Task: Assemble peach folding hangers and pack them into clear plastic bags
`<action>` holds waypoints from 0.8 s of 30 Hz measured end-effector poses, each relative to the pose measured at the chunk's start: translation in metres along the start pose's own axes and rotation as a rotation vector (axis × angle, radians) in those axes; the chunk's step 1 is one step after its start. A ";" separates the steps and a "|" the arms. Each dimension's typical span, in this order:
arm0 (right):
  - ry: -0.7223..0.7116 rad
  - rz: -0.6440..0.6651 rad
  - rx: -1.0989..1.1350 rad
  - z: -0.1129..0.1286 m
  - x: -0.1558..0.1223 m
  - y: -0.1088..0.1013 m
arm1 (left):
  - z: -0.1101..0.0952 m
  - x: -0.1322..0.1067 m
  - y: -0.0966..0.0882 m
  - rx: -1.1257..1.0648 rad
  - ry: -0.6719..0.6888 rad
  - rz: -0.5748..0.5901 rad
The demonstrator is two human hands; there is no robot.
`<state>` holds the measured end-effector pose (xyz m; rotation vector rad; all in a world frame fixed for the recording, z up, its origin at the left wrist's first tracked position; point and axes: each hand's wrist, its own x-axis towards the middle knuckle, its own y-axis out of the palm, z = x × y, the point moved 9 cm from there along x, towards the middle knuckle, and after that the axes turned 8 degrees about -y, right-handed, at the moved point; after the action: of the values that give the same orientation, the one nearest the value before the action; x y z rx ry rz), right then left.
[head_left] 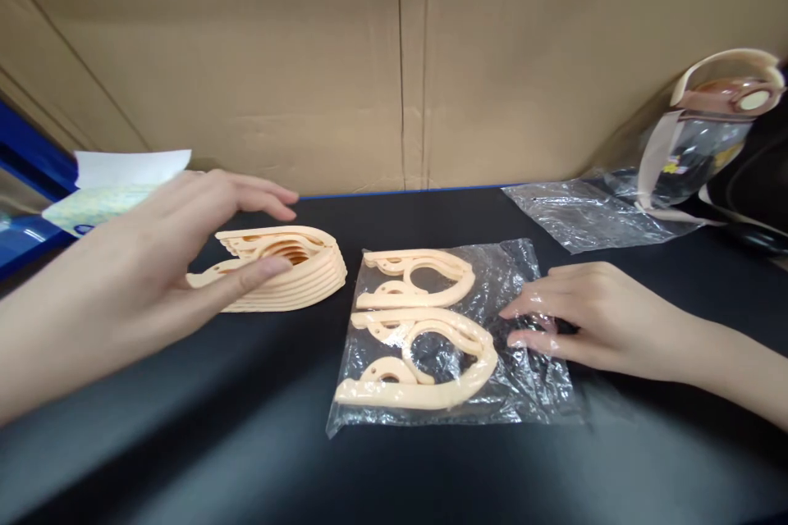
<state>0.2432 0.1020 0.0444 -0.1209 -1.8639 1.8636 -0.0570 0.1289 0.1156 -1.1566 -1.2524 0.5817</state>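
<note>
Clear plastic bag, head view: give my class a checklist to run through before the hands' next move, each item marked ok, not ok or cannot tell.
1. Two hangers in the clear bag: ok.
2. Bag lying smooth: not ok, its right part is wrinkled.
3. Right hand gripping the bag: cannot tell; fingers and thumb are parted at its right side.
4. Left hand touching the hanger stack: cannot tell.
5. Bottle apart from both hands: ok.
</note>
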 end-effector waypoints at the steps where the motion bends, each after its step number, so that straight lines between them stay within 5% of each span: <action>1: 0.011 -0.007 -0.013 -0.002 0.000 -0.001 | 0.001 0.002 0.006 0.043 0.092 0.035; 7: 0.078 -0.069 -0.037 -0.009 0.000 -0.011 | 0.036 0.008 0.034 0.202 0.068 0.201; 17: 0.135 -0.177 -0.075 -0.014 -0.002 -0.026 | 0.034 0.012 0.033 0.212 0.013 0.314; 24: 0.133 -0.188 -0.092 -0.013 0.000 -0.030 | 0.042 0.008 0.033 0.162 -0.019 0.269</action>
<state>0.2571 0.1121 0.0718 -0.0954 -1.8041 1.6055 -0.0865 0.1624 0.0854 -1.1923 -1.0511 0.8803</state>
